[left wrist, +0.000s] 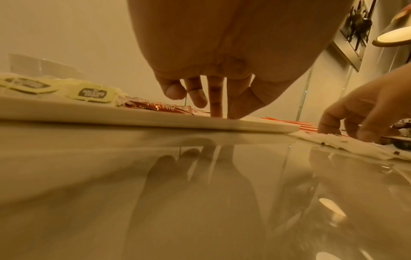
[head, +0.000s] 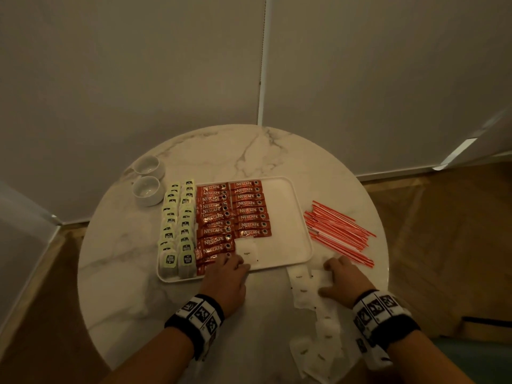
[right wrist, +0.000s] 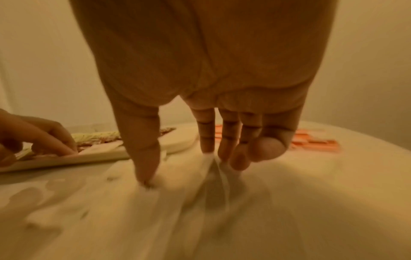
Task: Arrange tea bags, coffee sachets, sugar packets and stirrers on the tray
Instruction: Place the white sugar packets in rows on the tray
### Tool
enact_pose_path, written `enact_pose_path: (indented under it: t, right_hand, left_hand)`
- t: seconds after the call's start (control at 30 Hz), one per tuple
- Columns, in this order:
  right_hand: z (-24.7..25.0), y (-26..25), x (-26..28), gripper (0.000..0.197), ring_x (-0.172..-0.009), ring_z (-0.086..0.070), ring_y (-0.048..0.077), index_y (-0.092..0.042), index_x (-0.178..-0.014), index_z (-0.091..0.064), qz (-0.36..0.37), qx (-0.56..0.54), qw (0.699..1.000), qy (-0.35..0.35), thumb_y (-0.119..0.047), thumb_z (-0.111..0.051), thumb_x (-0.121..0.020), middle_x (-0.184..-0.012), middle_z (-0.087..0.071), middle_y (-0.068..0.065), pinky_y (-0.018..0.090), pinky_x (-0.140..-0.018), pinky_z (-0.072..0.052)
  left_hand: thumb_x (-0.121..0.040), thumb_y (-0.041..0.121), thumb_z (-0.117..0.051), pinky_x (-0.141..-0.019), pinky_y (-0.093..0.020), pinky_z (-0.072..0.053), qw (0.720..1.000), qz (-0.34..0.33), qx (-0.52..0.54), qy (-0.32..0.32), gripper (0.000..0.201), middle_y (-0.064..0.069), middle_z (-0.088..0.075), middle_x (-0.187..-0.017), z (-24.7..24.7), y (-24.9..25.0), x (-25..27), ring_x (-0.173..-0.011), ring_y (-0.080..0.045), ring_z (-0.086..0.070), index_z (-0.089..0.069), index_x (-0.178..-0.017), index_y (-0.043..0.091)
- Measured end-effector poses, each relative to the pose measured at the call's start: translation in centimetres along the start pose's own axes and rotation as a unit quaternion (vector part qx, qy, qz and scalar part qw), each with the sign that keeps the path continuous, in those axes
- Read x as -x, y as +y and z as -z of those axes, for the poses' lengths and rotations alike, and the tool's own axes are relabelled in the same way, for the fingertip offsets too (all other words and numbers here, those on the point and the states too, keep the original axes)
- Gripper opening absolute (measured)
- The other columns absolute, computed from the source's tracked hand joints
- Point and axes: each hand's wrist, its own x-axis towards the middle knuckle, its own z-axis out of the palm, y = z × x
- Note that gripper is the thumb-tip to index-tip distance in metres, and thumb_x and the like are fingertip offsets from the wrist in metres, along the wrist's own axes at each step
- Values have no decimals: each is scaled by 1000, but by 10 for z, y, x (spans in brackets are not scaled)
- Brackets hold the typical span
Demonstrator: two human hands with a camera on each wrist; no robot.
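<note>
A white tray sits mid-table. It holds two columns of green tea bags on its left side and two columns of red coffee sachets beside them. One white sugar packet lies flat on the tray near its front edge. My left hand reaches over the front rim, straight fingertips touching the tray at that packet's near-left corner. My right hand rests spread on loose sugar packets on the table, right of the tray's front corner. Thumb and fingertips press the paper, which creases between them; the right wrist view is blurred.
Red-and-white stirrers lie in a loose heap on the table right of the tray. Two white cups stand at the back left. More sugar packets trail to the round table's front right edge. Walls close in behind.
</note>
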Motion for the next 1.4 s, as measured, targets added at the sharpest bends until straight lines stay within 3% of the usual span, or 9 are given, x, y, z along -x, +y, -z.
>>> enact_pose_path:
  t: [0.13,0.37,0.53,0.63,0.77,0.97,1.13,1.27,1.4]
  right_hand:
    - [-11,7,4,79,-114,-47,16,-26,-134,-40,11,-38,999,7,-52,-77,-69,-131,-35,-3,29,-99,-44]
    - [-14,5,2,41,-92,-51,12,-23,-103,-45,49,-69,996,-1,-33,-75,-75,-105,-50,-4,22,-81,-43]
    - [5,8,3,34,-84,-57,11,-23,-100,-45,45,-165,985,7,-21,-72,-81,-97,-59,-2,30,-81,-52]
    - [27,-8,12,34,-81,-59,4,-24,-99,-46,74,-259,963,30,-17,-74,-80,-96,-59,-8,16,-65,-48]
    - [38,-46,15,38,-82,-63,5,-28,-99,-47,138,-275,951,15,-21,-76,-77,-95,-61,-8,16,-60,-51]
    - [29,-79,-4,34,-66,-63,4,-23,-99,-53,148,-349,925,-1,-21,-78,-76,-85,-68,-3,13,-55,-47]
    - [20,-85,-14,26,-71,-64,13,-19,-106,-61,107,-442,891,-15,-16,-71,-82,-90,-70,9,28,-64,-55]
    - [18,-89,-15,14,-67,-63,9,-20,-100,-65,120,-396,910,-24,-15,-66,-88,-85,-71,2,22,-64,-55]
    - [19,-92,-18,22,-66,-61,9,-20,-105,-62,125,-405,906,-2,-11,-67,-86,-83,-69,3,21,-64,-54]
  left_hand:
    - [-89,25,-50,-90,-39,-43,1000,2,4,-2,40,2,-52,-130,1,1,2,-115,-24,-43,-56,-128,21]
    - [-92,32,-47,-96,-30,-41,997,-10,81,12,37,8,-43,-126,3,14,1,-115,-12,-35,-54,-128,26]
    - [-93,35,-50,-89,-19,-41,973,-36,225,-46,38,10,-46,-121,20,39,1,-99,-3,-44,-51,-131,28]
    - [-93,44,-52,-78,-16,-44,940,27,325,-101,40,16,-54,-111,32,53,-6,-87,-3,-53,-49,-131,33]
    - [-91,41,-57,-66,-15,-48,862,84,486,-114,28,12,-69,-93,42,63,-14,-70,-2,-61,-62,-117,33]
    - [-90,19,-61,-54,-23,-47,836,144,526,-67,11,-3,-60,-64,46,48,-21,-52,-8,-53,-67,-82,14]
    - [-92,10,-58,-56,-23,-52,795,190,576,-22,10,-6,-65,-73,44,32,-25,-56,-7,-59,-67,-97,10]
    - [-95,10,-51,-56,-27,-53,745,213,631,-40,15,-10,-66,-75,42,29,-28,-59,-13,-61,-66,-94,11]
    - [-98,11,-46,-56,-29,-53,712,231,661,-54,21,-14,-66,-79,37,28,-30,-61,-17,-62,-66,-94,7]
